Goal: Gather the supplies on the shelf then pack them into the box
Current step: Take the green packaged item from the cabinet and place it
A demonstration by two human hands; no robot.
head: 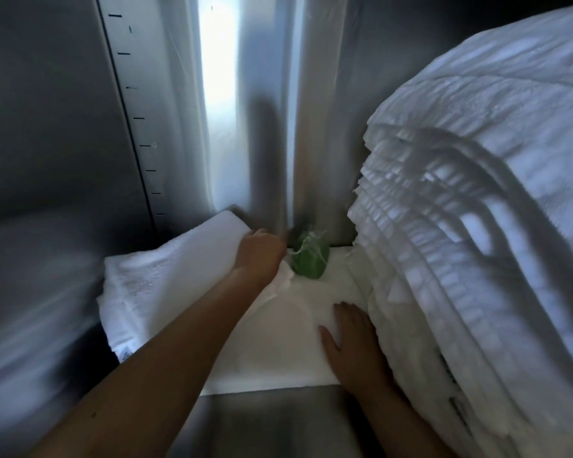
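The right hand (351, 338) lies flat, fingers straight and together with the thumb apart, pressing on the white sheet (272, 352) just beside the tall linen stack (460, 246). The left hand (262, 254) reaches to the back of the shelf, over the edge of a folded towel (166, 279). Its fingers are blurred and turned away, so its grip cannot be told. A green wrapped bundle (309, 261) sits just beside it against the metal wall (272, 133).

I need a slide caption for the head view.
Left hand near a small green wrapped bundle; right hand flat beside stacked white linens.
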